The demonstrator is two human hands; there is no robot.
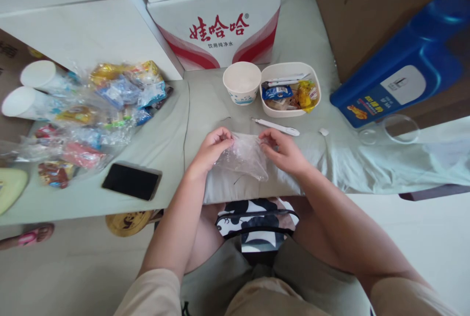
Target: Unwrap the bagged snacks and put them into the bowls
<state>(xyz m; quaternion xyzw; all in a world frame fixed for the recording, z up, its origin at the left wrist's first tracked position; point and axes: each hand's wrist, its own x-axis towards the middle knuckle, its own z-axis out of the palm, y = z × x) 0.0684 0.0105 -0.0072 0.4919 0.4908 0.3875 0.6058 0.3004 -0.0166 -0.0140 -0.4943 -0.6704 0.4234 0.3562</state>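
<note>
A clear plastic bag [246, 157] is stretched between my two hands above the front edge of the cloth-covered table [169, 135]. My left hand [216, 146] pinches its upper left corner between thumb and fingers. At the upper right corner, my right hand [281, 148] pinches the plastic the same way. Just behind my right hand lies a white pen-like tool [277, 126]. Farther back stand a paper cup [242, 83] and a white tub [292, 106] that holds small packets and white sticks.
Wrapped snacks [125, 91] and two paper cups [42, 76] are heaped at the left, with a black phone [131, 181] in front. A blue bottle [400, 61] leans at the right near a clear cup [400, 128]. A white carton [220, 32] stands behind. Another person's foot [44, 232] shows lower left.
</note>
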